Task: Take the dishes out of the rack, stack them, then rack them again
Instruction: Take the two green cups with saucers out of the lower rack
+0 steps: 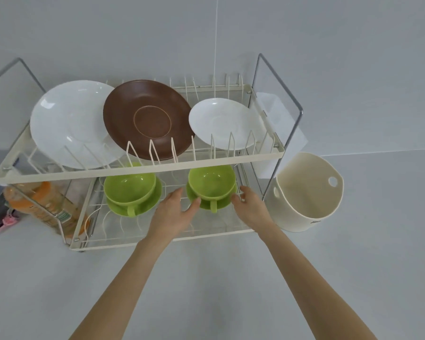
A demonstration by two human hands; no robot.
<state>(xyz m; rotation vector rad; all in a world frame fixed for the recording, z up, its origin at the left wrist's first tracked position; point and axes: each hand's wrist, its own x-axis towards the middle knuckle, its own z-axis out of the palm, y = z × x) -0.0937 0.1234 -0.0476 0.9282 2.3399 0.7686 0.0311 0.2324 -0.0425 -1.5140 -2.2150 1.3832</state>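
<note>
A cream two-tier wire rack [138,173] stands against the wall. Its upper tier holds a large white plate [66,121], a brown plate [147,119] and a small white plate [225,122], all leaning. On the lower tier sit two green cups on green saucers, one at the left [130,187] and one at the right [211,182]. My left hand [174,212] reaches to the right cup's left side, thumb touching the saucer edge. My right hand [250,202] is at that saucer's right edge. Both hands have fingers apart on either side of it.
A cream plastic bucket [309,192] stands just right of the rack. An orange bottle [42,204] lies behind the rack's left end, with dark and pink items [0,217] at the far left. A white board [277,119] leans behind the right end.
</note>
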